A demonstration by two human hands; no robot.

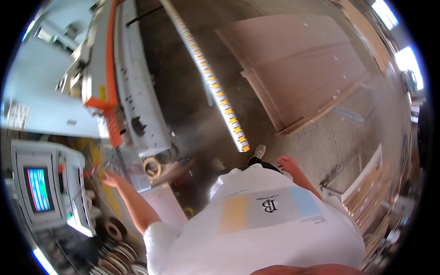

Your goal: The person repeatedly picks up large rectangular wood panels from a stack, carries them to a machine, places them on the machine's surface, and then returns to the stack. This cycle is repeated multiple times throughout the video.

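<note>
Two bare hands are in view, and neither holds anything that can be made out. The left hand (111,178) is stretched out to the person's left with fingers spread open, just short of the control panel (68,183) beside a lit screen (39,189); whether a fingertip touches the panel cannot be told through the blur. The right hand (285,162) hangs loose and empty at the person's side, well apart from the machine. The step in hand appears to be operating the controls of the edge-banding machine (135,87), whose long grey bed with one orange guard (110,55) runs away from the person. The next move would call for a precise press on the right control, with the body kept off the feed line. Count of items: one screen, one control panel, one roller rail (211,78) with yellow rollers on the floor, one stack of brown boards (298,68) beyond it, one loose tape roll (152,166) at the machine's near end, and several coils of edging (117,256) stacked low on the left, their exact number not readable.
</note>
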